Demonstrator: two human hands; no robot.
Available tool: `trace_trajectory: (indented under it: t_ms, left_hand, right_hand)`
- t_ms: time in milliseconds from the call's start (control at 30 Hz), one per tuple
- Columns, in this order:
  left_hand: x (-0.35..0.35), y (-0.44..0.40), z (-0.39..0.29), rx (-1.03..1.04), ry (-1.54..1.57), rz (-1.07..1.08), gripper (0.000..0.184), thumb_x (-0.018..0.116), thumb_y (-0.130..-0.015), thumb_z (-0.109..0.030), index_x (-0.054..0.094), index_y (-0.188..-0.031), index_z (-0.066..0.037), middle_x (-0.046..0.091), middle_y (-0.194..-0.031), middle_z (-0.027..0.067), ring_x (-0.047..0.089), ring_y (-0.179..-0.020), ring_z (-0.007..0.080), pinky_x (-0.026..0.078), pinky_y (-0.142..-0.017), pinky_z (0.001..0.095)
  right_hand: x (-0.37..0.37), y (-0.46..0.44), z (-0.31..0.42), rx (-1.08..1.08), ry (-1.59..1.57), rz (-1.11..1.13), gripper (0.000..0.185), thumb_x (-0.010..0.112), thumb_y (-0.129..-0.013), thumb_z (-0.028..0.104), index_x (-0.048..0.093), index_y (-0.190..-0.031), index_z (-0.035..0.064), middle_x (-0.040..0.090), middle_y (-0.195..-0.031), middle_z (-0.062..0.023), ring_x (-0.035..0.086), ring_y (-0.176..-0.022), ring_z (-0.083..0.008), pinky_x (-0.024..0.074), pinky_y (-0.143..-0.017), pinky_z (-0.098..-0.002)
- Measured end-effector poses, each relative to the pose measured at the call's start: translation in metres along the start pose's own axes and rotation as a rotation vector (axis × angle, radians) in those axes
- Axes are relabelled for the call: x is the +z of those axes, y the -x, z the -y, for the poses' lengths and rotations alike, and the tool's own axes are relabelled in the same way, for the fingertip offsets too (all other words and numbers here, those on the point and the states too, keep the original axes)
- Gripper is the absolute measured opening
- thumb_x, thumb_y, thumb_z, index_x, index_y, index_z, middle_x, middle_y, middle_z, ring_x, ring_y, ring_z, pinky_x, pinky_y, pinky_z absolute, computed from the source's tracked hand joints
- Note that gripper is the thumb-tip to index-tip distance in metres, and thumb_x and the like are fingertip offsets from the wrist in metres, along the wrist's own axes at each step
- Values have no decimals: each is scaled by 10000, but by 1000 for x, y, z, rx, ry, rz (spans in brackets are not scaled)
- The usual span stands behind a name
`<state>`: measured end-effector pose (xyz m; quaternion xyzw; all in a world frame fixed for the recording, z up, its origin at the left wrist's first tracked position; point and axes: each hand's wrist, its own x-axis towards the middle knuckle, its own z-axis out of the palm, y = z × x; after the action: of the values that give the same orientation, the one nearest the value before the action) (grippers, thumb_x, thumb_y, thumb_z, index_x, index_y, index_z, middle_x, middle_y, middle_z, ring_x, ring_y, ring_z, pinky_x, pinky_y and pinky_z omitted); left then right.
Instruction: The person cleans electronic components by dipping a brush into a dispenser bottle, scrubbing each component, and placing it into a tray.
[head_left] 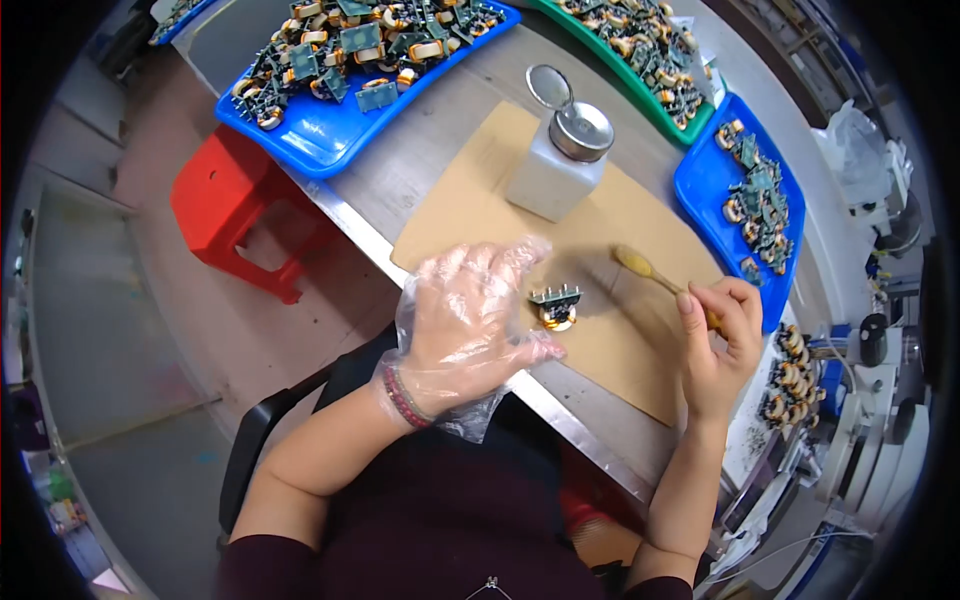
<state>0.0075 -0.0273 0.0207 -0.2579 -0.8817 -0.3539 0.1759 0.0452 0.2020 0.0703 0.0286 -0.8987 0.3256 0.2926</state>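
My left hand, in a clear plastic glove, has its fingers and thumb spread around the left side of a small circuit board with a copper-wound ring coil. Whether the fingertips touch the board I cannot tell. The board lies on a brown cardboard sheet. My bare right hand is closed around the handle of a small brush, whose yellowish head points left, up and to the right of the board. Behind the board stands a white dispenser bottle with its round metal lid flipped up.
A blue tray heaped with coil boards is at the back left. Along the back lies a green tray of similar boards, and a smaller blue tray is at the right. More coils lie right of my hand. A red stool stands left.
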Motion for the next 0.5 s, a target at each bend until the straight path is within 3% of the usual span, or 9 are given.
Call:
trace_trajectory:
  t_ms: [67,233,333,500]
  left_hand:
    - [0,-3,1,6,-29,89,784,727,-580,-534,518,-1209,-116,567,-1002,62,533,-903,255,364,-826,386]
    - [3,-3,-3,-9,-104,87,814,653,-649,-567,460,-1278,-87,530,-996,87,480,-928,252,324,-819,403]
    - [1,-4,-1,-24,-106,104,818,611,-676,-597,455,-1280,-67,530,-983,89,482,-924,250,328,-813,400]
    - [7,0,4,29,-136,40,824,557,-702,-624,445,-1281,-48,526,-972,93,484,-929,248,328,-812,402]
  right_hand:
    - [2,-22,6,-115,16,-45,109,700,-737,-8,648,-833,-19,526,-842,-61,512,-675,-106,423,-577,-212]
    - [27,-80,26,-356,71,-186,92,721,-739,76,668,-780,13,557,-812,-60,548,-645,-136,428,-537,-237]
    - [38,-81,35,-140,162,7,111,721,-749,174,687,-755,68,558,-810,-34,552,-626,-138,433,-537,-255]
    - [21,-77,39,-240,246,-96,91,728,-733,126,677,-767,59,541,-829,-31,541,-677,-126,430,-538,-252]
